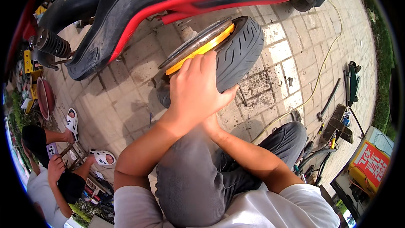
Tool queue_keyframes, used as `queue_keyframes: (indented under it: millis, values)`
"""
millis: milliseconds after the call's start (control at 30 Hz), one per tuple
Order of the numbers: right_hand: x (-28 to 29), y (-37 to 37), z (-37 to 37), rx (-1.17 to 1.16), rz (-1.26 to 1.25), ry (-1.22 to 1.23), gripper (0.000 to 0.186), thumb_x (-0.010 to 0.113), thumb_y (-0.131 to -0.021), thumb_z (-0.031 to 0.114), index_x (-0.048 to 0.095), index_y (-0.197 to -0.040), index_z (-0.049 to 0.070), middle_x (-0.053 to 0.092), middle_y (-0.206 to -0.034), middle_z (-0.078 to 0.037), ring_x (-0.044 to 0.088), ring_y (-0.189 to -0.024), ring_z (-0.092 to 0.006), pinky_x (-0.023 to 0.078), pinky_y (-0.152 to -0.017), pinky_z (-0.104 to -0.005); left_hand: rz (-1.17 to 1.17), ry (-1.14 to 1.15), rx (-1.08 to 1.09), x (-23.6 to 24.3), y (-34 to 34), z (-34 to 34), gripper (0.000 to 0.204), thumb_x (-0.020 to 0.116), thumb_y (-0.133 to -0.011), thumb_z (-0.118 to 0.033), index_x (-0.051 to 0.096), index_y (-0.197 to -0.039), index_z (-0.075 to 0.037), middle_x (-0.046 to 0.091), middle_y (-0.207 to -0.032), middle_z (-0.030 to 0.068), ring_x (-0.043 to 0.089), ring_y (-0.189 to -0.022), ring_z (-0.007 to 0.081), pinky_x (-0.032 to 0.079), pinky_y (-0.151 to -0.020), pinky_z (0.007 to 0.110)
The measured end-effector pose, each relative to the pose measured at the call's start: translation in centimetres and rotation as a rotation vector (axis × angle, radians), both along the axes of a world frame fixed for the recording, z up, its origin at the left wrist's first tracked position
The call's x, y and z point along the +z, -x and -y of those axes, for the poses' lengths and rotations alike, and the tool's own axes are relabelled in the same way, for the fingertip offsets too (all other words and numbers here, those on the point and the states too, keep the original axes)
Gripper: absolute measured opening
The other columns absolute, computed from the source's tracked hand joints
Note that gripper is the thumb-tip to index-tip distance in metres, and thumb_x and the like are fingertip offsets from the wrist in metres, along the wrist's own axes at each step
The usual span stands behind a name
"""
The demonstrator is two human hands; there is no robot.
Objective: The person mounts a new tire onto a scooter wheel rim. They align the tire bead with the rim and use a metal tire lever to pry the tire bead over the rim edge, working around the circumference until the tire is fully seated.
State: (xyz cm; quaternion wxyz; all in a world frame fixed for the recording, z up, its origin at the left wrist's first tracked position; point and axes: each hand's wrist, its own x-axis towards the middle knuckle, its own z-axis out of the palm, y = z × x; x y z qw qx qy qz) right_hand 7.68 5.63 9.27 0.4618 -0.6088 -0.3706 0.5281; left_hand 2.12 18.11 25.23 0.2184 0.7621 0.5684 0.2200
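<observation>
The tyre (242, 55) is dark grey, patterned with grooves; beside it is a yellow strip (219, 39), above it red-and-black bodywork (187, 4), around it beige paving (139, 76).

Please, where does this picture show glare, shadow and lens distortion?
In the head view, sunlight washes out paving right of the tyre; head view, shadows darken paving left of the tyre; head view, right side: the grass border curves, fisheye-like.

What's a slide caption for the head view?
Left hand at the yellow rim and black tire, beside a red-and-black scooter.
</observation>
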Motion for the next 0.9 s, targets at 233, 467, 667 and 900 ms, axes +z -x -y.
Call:
queue_keyframes:
  millis: [233,467,667,900]
  values:
    - [2.6,-0.8,-2.1,-0.177,-0.194,0.128,0.039,0.043,-0.105,0.036,0.057,-0.095,0.000,0.053,-0.074,0.002,0.048,-0.066,-0.0086,0.039,-0.056,-0.0291,-0.033,0.028,-0.033,0.6,-0.9,-1.6,0.090,0.086,-0.060,-0.039,0.049,-0.131,0.002,0.062,-0.111,0.0185,0.061,-0.105,0.0362,0.051,-0.089,0.044]
    - [-0.8,-0.9,-2.4,-0.169,-0.281,0.077,0.034,0.043,-0.105,0.035,0.054,-0.102,0.003,0.050,-0.083,0.000,0.048,-0.076,-0.0117,0.039,-0.063,-0.0310,-0.037,-0.137,-0.038,-2.6,1.7,1.9,0.095,0.086,-0.058,-0.024,0.043,-0.140,-0.001,0.055,-0.121,0.0165,0.055,-0.107,0.0359,0.048,-0.089,0.046]
    - [6.2,0.9,-4.4,-0.311,-0.833,0.199,0.036,0.043,-0.105,0.035,0.049,-0.121,0.003,0.053,-0.107,-0.006,0.052,-0.097,-0.0183,0.045,-0.081,-0.0354,-0.051,-0.115,-0.035,-1.5,-1.5,1.0,0.090,0.085,-0.060,-0.023,0.044,-0.138,-0.002,0.054,-0.112,0.0140,0.054,-0.103,0.0335,0.047,-0.087,0.044]
    - [10.7,-0.8,-3.6,-0.346,-0.875,0.335,0.046,0.047,-0.103,0.035,0.044,-0.137,0.003,0.056,-0.127,-0.011,0.056,-0.114,-0.0265,0.049,-0.097,-0.0420,-0.072,-0.135,-0.042,-1.7,-2.7,0.5,0.092,0.086,-0.063,-0.032,0.044,-0.138,0.001,0.051,-0.105,0.0109,0.053,-0.097,0.0279,0.046,-0.081,0.041]
